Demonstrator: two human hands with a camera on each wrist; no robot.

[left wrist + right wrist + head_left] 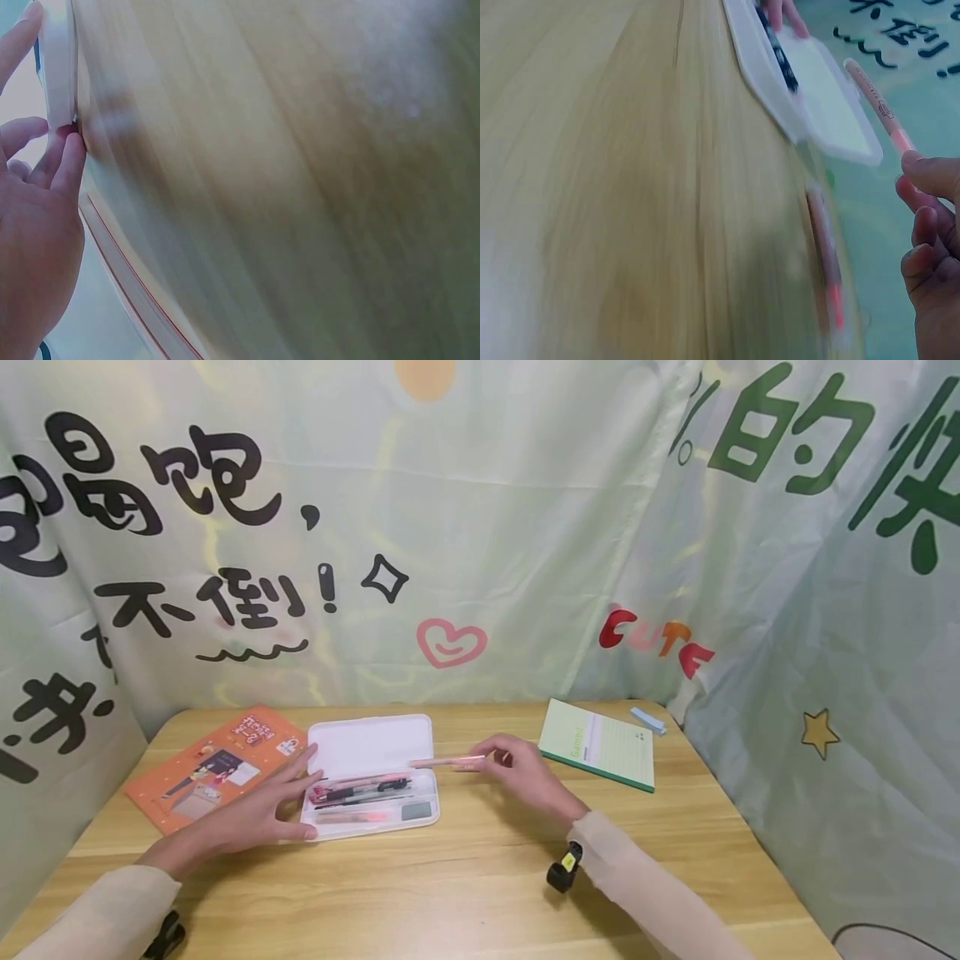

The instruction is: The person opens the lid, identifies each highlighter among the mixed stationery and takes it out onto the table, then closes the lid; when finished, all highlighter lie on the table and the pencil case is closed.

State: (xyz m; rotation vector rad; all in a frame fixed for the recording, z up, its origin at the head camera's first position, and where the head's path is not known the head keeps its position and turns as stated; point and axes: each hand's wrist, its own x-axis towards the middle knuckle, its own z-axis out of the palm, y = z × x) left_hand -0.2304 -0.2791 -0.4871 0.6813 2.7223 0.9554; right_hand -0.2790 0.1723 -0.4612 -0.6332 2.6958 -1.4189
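Note:
A white pencil case (371, 747) lies with its lid raised at the back. Inside it are several pens (363, 789), one of them black, and a grey block (417, 811) in the front right corner. My left hand (262, 806) holds the case at its left end, thumb at the front corner and fingers by the lid; the left wrist view shows the fingertips (70, 154) right at the case's edge. Between thumb and fingers, my right hand (525, 774) pinches a pink pen (877, 105), its far end beside the case. Another pink pen (825, 255) lies on the table below.
An orange book (176, 777) lies on the wooden table (480, 893) at left, partly behind my left arm. Toward the back right are a green notebook (618, 747) and a small light-blue piece (648, 720). A printed curtain (510, 527) hangs behind.

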